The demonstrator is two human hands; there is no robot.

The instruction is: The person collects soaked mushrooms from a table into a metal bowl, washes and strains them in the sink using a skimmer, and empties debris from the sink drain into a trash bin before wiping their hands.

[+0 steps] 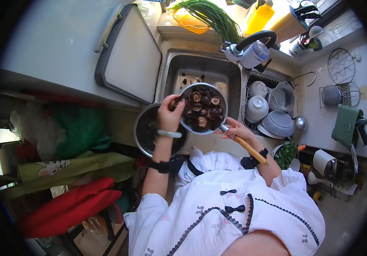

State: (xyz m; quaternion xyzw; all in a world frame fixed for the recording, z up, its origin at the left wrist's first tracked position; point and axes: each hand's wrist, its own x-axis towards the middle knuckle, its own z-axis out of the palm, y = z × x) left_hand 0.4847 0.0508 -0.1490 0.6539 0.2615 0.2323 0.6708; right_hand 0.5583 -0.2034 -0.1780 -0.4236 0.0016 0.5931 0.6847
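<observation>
A metal saucepan (183, 122) full of dark shiitake mushrooms (203, 111) is at the sink's front edge. My right hand (237, 131) grips it where the wooden handle (248, 147) meets the pan, and the handle slants back toward my forearm. At the pan's left rim, my left hand (170, 112) has its fingers curled round a dark mushroom (176, 101). My palm partly hides that mushroom. Below this hand sits a large steel bowl (140, 135) with a dark inside. My forearm covers part of the bowl, and its contents are hard to make out.
The steel sink (179, 64) has dark scraps on its bottom. The faucet (245, 49) juts over its right corner. A dish rack (246, 81) with bowls (257, 109) stands to the right. A cutting board (134, 55) leans at left; green stalks (217, 17) lie behind the sink.
</observation>
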